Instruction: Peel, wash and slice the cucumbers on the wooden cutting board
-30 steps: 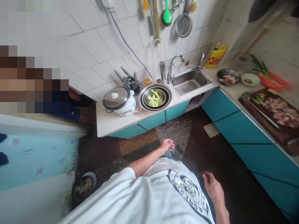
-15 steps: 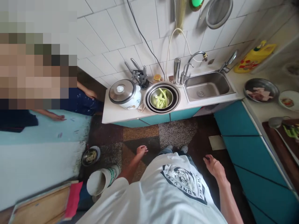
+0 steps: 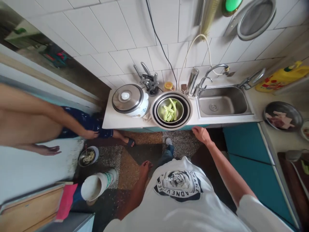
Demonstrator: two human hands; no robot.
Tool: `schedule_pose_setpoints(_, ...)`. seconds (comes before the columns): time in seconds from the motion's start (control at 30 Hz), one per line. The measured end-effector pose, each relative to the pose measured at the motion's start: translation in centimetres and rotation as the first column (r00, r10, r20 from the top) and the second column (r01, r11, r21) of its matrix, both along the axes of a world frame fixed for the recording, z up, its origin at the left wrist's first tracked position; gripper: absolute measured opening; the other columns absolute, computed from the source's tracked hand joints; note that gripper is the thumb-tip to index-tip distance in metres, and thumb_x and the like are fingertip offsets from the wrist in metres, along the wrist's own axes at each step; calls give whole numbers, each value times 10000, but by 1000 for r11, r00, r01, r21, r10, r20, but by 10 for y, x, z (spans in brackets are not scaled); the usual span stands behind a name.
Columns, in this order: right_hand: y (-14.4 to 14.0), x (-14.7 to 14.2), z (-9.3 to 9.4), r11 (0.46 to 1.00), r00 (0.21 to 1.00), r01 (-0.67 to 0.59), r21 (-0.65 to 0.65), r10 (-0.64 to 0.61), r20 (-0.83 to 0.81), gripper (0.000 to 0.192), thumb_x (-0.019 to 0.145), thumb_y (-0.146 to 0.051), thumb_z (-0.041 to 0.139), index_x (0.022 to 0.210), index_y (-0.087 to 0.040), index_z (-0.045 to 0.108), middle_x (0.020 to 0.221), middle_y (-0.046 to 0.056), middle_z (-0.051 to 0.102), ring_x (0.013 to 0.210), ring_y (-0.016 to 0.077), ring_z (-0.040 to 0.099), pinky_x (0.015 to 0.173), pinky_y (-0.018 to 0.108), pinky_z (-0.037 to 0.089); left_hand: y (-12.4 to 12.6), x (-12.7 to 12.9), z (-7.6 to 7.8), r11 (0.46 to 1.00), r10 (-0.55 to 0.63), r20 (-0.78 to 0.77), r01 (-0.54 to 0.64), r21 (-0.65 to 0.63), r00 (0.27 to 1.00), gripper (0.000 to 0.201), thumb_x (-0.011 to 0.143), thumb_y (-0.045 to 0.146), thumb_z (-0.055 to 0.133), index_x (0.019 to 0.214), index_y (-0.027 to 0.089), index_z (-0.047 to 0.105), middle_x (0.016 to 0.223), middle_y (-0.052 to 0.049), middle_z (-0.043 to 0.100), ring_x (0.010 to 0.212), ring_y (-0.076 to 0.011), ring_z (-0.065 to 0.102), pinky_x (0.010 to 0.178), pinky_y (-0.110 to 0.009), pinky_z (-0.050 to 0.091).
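My left hand [image 3: 146,167] hangs low beside my white shirt, its fingers loosely bent and holding nothing. In front of the counter edge, to the right of the nested metal bowls [image 3: 154,117], my right hand [image 3: 202,134] is held out with relaxed fingers and nothing in it. It appears to be apart from the counter. Pale green pieces of vegetable [image 3: 170,111] lie in the innermost bowl on the white counter [image 3: 108,121]. Behind and to the right of my right hand is the steel sink [image 3: 227,103].
A rice cooker [image 3: 130,100] and a knife holder [image 3: 151,83] stand left of the bowls. Sliced meat fills part of a pan [image 3: 293,124] at right. A person [image 3: 72,124] stands at left, near a bowl [image 3: 83,161] and a white bucket [image 3: 105,182] on the floor.
My right hand has risen forward toward the counter edge, while my left hand stays low. The view has come closer to the counter. The other person shows farther into view, a sandalled foot forward.
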State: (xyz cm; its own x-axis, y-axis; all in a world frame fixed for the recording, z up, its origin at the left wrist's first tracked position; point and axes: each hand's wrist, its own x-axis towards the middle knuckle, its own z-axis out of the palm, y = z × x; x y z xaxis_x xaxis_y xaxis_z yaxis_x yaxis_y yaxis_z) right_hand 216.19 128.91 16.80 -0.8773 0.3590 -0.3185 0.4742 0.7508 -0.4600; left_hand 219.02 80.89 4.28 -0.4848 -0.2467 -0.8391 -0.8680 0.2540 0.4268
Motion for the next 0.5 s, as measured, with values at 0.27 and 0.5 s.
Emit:
schedule_pose_setpoints(0.27,-5,-243,-17,890,962,-264,371,214,172,520,1104,-291,459,1611,-220,551,1487,174,655,1271,307,632,972,371,522,0,-80,41,982,121,-141,-98,161,983,379,897,452,744,1181,211,674,1192,-147,792,933,-260,808,816,-376,630)
schedule_pose_setpoints(0.5,6,-297,-61,853,924,-382,355,351,150,431,1121,-137,322,1393,-61,648,1410,262,636,1249,318,538,1009,439,469,38,-146,182,943,104,-488,70,325,867,523,939,589,779,1304,220,716,1319,-136,781,1062,-262,803,958,-401,642)
